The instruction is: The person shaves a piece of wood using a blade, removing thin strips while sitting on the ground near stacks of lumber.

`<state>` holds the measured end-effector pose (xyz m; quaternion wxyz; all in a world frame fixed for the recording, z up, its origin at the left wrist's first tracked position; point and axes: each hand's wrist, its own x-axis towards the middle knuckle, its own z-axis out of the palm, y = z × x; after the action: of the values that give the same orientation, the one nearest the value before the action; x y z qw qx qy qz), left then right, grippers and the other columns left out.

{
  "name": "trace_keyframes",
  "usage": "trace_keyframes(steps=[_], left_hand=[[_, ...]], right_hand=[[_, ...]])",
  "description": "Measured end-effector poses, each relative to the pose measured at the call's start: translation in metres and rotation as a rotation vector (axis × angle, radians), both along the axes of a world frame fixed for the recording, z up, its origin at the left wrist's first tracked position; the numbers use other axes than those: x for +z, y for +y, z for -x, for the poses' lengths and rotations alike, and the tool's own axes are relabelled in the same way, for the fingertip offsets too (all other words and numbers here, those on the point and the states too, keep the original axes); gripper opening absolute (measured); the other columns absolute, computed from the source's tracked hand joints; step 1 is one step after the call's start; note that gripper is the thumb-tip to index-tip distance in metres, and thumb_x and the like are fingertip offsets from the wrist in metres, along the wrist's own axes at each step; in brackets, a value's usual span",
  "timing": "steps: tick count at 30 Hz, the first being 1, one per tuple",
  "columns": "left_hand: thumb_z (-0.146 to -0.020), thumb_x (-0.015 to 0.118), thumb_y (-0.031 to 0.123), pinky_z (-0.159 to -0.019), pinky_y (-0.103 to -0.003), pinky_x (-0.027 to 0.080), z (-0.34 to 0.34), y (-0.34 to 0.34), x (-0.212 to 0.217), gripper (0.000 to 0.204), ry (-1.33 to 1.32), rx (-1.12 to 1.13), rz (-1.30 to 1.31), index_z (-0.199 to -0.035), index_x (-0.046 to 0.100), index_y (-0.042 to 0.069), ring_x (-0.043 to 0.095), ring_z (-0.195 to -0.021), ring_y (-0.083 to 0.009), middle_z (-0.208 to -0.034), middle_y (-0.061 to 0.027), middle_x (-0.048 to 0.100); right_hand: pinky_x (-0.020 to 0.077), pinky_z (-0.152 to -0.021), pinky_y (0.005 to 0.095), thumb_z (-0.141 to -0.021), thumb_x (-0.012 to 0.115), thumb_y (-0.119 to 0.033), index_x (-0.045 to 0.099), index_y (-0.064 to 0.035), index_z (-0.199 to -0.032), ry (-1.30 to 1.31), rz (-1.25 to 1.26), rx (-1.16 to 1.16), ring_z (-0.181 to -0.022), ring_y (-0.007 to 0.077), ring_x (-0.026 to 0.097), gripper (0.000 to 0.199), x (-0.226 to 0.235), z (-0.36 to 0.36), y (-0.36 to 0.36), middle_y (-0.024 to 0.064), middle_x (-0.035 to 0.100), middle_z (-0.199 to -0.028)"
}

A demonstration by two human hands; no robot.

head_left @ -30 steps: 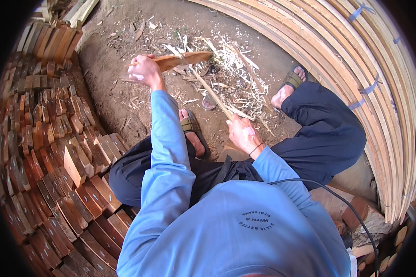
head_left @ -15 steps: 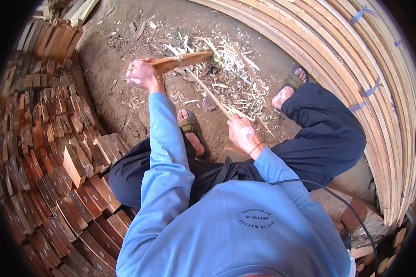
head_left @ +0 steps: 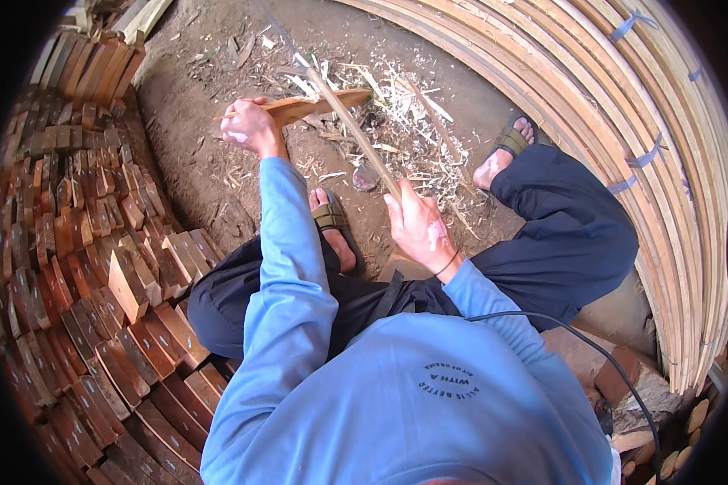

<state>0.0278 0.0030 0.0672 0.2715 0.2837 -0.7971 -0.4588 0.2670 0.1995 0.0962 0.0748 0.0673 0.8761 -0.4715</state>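
Observation:
My left hand (head_left: 252, 129) is closed around one end of a flat brown piece of wood (head_left: 295, 109), held out over the ground with its tapered end to the right. In my right hand (head_left: 422, 230) is the near end of a long-handled blade (head_left: 350, 123). Its straight pale wooden handle slants up and away to the left, passing in front of the wood piece. Beyond the handle, a thin grey blade shows blurred near the top edge. Whether the tool touches the wood, I cannot tell.
Wood shavings (head_left: 412, 121) litter the dirt floor between my sandalled feet. Stacked short wooden blocks (head_left: 81, 283) fill the left side. Long bent strips of wood (head_left: 607, 105), tied with blue bands, curve along the right. A black cable (head_left: 598, 352) runs over my right side.
My right hand has swung the tool's far end upward and away, so the handle now crosses the wood piece and the blade shows. My left hand and the wood piece have barely moved.

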Motion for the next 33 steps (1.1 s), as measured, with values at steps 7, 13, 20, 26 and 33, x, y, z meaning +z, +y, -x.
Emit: trace_keyframes(steps=[7, 13, 20, 26, 33], left_hand=[[-0.081, 0.043, 0.014, -0.068, -0.039, 0.052, 0.005, 0.0, 0.004, 0.035, 0.052, -0.016, -0.035, -0.061, 0.067, -0.003, 0.065, -0.063, -0.0247, -0.063, -0.0138, 0.068], [-0.081, 0.043, 0.014, -0.069, -0.039, 0.051, 0.002, 0.005, 0.003, 0.034, 0.017, -0.031, -0.007, -0.064, 0.067, -0.002, 0.065, -0.064, -0.0246, -0.063, -0.0138, 0.069], [-0.08, 0.042, 0.015, -0.07, -0.04, 0.051, 0.004, -0.001, -0.005, 0.034, 0.02, -0.022, 0.015, -0.064, 0.069, 0.001, 0.064, -0.064, -0.0249, -0.063, -0.0106, 0.07], [-0.079, 0.043, 0.015, -0.07, -0.04, 0.051, 0.004, -0.002, 0.0, 0.034, 0.05, -0.02, -0.03, -0.063, 0.068, 0.0, 0.064, -0.064, -0.0254, -0.063, -0.011, 0.07], [-0.08, 0.042, 0.014, -0.071, -0.04, 0.051, 0.002, 0.001, 0.002, 0.035, 0.009, -0.036, 0.018, -0.062, 0.068, -0.001, 0.064, -0.064, -0.0254, -0.063, -0.0119, 0.069]], right_hand=[[0.047, -0.058, 0.052, -0.092, 0.056, -0.01, 0.048, 0.0055, -0.101, 0.012, -0.06, -0.013, -0.068, 0.0463, 0.062, 0.019, -0.041, -0.011, 0.003, 0.0272, 0.059, -0.068], [0.0462, -0.06, 0.0532, -0.093, 0.057, -0.015, 0.048, 0.0058, -0.103, -0.097, -0.056, 0.079, -0.066, 0.0468, 0.061, 0.024, -0.061, -0.015, 0.002, 0.0262, 0.059, -0.066], [0.0473, -0.062, 0.0523, -0.091, 0.056, -0.012, 0.05, 0.0068, -0.1, -0.027, 0.029, -0.026, -0.07, 0.0471, 0.061, 0.021, -0.021, -0.004, -0.003, 0.0265, 0.059, -0.07], [0.0462, -0.061, 0.0529, -0.093, 0.054, -0.013, 0.049, 0.006, -0.099, -0.073, -0.057, 0.066, -0.068, 0.0476, 0.061, 0.021, -0.049, -0.008, 0.005, 0.0267, 0.058, -0.066], [0.0449, -0.057, 0.0535, -0.094, 0.055, -0.014, 0.047, 0.0029, -0.099, -0.037, -0.051, 0.081, -0.064, 0.0475, 0.06, 0.019, -0.097, -0.025, 0.001, 0.0257, 0.057, -0.064]])
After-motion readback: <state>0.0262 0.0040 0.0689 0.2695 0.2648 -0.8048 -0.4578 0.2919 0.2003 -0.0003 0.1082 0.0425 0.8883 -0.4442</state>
